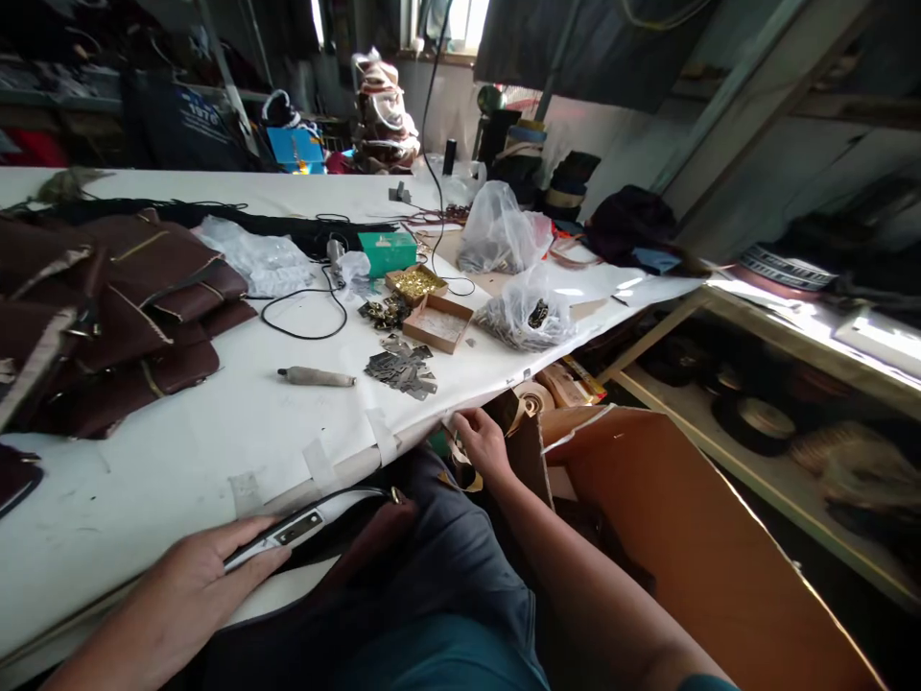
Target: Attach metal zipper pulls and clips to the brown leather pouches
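My left hand [198,576] is closed on the edge of a dark brown leather bag [385,537] lying across my lap. A flat metal plate [296,528] with small dark holes sits along that pale, black-edged strip, just beyond my thumb. Down at the table's front edge, my right hand [484,443] has its fingers pinched together; whatever is between them is too small to make out. Beside and below it hang a roll and loose tan strips [464,470], partly hidden by the hand. On the white table [179,480] lies a wrapped, handle-like tool [317,377].
Loose metal plates [403,369] are heaped near the table edge, by a cardboard tray [438,323] and a box of brass pieces [415,282]. Brown leather bags [144,297] pile up at left. Plastic bags [529,312] sit farther right. A large cardboard box [669,499] stands right of my legs.
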### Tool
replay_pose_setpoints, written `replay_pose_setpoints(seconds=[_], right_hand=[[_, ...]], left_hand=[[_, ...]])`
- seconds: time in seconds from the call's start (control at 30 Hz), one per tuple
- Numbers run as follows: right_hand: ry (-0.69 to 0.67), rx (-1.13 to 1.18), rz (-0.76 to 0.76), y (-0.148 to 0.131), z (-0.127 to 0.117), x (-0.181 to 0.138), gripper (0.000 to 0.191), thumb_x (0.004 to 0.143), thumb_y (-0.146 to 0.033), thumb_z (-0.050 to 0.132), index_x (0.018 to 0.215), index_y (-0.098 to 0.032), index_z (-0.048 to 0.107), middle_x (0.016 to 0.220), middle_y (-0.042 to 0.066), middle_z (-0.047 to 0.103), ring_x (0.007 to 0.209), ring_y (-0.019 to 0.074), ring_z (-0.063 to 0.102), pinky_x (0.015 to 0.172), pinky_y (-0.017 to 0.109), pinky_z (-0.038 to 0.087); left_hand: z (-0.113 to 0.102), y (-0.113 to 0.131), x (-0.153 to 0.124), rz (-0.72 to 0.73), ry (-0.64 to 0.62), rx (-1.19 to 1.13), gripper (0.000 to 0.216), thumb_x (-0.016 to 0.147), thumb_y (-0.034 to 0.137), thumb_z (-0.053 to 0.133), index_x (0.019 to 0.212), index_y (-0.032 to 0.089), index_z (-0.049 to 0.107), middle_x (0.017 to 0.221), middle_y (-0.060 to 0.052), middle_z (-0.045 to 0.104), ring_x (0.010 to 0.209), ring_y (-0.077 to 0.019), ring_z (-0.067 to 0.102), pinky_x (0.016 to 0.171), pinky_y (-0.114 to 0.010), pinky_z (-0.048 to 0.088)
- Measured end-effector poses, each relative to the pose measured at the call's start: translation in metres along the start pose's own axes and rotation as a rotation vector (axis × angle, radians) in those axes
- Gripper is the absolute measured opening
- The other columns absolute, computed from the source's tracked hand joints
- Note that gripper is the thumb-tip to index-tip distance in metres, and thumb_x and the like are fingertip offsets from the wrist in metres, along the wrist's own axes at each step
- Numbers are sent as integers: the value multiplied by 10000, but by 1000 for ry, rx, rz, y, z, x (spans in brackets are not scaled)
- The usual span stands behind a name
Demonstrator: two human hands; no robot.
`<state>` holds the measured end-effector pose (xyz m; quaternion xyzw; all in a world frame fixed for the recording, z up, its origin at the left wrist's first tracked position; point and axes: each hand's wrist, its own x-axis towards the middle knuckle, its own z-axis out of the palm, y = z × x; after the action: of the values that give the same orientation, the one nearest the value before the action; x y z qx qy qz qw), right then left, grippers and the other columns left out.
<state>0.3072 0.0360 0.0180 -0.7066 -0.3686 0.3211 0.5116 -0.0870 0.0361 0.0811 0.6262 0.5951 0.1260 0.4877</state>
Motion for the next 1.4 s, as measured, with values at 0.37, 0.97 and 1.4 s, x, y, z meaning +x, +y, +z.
replay_pose_setpoints(seconds=[0.37, 0.97, 1.4], right_hand=[[-165, 332, 202, 45, -9, 13, 462, 724, -601, 863, 741, -201, 633, 680, -38, 621, 644, 123, 523, 644, 252, 440], [-361, 387, 476, 38, -17, 29, 357, 671, -404, 968, 728, -168, 707, 652, -17, 659, 569, 101, 549, 581, 242, 509], [-394, 350, 457, 33, -23, 28, 394, 684, -458, 929, 842, -175, 705, 724, 43, 729, 661, 187, 696, 572, 264, 514]], left_hand=[[9, 54, 54, 125, -242, 220, 362, 767, 521, 777, 973, 239, 873, 1001, -42, 853, 976, -363, 767, 834, -338, 577], [12, 63, 73, 150, -211, 307, 392, 805, 527, 678, 1035, 254, 841, 979, -23, 828, 942, -307, 737, 788, -301, 522], [10, 57, 75, 185, -273, 383, 347, 909, 496, 578, 1068, 265, 782, 1000, -9, 814, 909, -268, 740, 802, -295, 498]])
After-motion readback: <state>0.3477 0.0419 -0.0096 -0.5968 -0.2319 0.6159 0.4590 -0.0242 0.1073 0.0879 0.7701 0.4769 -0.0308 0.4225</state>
